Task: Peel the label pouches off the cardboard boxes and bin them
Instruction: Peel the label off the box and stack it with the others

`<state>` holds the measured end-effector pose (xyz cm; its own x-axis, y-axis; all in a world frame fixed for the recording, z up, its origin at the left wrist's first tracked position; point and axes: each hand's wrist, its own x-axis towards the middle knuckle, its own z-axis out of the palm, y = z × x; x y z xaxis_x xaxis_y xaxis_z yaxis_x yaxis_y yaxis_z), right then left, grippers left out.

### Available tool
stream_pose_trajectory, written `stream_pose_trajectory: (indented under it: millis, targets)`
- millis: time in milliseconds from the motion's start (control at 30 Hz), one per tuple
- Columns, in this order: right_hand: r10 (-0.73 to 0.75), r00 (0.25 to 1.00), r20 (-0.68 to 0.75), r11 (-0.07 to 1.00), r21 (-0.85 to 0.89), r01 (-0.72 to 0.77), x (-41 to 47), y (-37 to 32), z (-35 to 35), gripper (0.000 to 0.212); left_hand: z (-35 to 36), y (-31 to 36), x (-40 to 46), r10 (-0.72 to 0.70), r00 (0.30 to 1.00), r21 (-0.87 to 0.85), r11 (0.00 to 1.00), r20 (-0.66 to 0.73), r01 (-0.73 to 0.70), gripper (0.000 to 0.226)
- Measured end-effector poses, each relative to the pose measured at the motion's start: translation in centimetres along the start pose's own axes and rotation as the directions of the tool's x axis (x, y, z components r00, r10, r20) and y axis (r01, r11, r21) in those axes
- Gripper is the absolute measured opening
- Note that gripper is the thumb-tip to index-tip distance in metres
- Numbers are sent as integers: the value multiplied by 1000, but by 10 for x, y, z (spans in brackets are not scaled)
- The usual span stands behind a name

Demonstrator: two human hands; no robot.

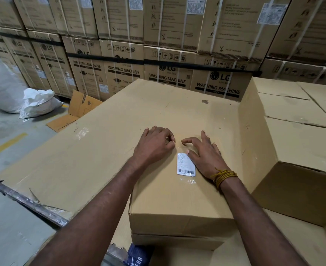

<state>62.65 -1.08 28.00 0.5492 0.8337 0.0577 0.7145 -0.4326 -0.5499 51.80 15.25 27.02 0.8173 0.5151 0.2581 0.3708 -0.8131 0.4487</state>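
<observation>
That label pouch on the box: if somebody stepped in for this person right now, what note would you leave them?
Left hand: on the box top, fingertips pinched at the clear film above the label pouch; whether it has caught an edge is unclear.
Right hand: open, fingers spread on the film beside the label.
The pouch lies flat on the cardboard box.
Done: nothing visibly peeled.
Left: lift an edge, peel it off, bin it, perhaps in the white sacks on the floor.

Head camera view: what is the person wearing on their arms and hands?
Both forearms are bare, with no sleeves in view and no gloves on the left hand or the right hand. The right wrist carries a mustard-yellow cord bracelet wound round several times. No rings or watch show.
</observation>
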Motion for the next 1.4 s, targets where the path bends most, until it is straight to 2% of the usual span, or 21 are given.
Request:
stream_pose_trajectory:
  millis: [167,300,433,567,700,833,967,1100,1267,1400]
  targets:
    - [-6,999,-39,999,38,8,3,4,4,16,-1,0,-1,1,1000,-3,1000,1,-1,8]
    - [8,997,-74,999,36,-5,2,6,3,18,-1,1,0,-1,1000,-3,1000,8,1,7]
    - [26,995,-94,999,50,-21,0,4,2,9,-1,0,0,-1,1000,0,1000,10,1,7]
    - [26,997,-76,999,33,-24,0,4,1,27,-2,0,0,-3,1000,-2,1000,13,3,7]
    - [37,996,-83,998,48,-33,-1,3,0,13,-1,0,0,-2,1000,-2,1000,16,2,7]
    - [24,996,-83,999,37,-21,-1,2,0,23,-2,0,-1,6,1000,0,1000,8,-6,6]
    - [31,995,-91,998,55,-26,-2,1,-1,13,-2,1,-1,2,1000,-8,1000,8,-2,6]
    - [17,996,-92,999,34,-14,-2,3,-1,24,-3,2,-2,-4,1000,-14,1000,10,4,6]
    - [39,995,-93,998,52,-34,-2,2,-1,16,-2,2,-1,-12,1000,-16,1000,16,12,5]
    - [27,996,-91,999,43,-23,0,6,0,27,-2,2,-1,-5,1000,-10,1000,6,5,5]
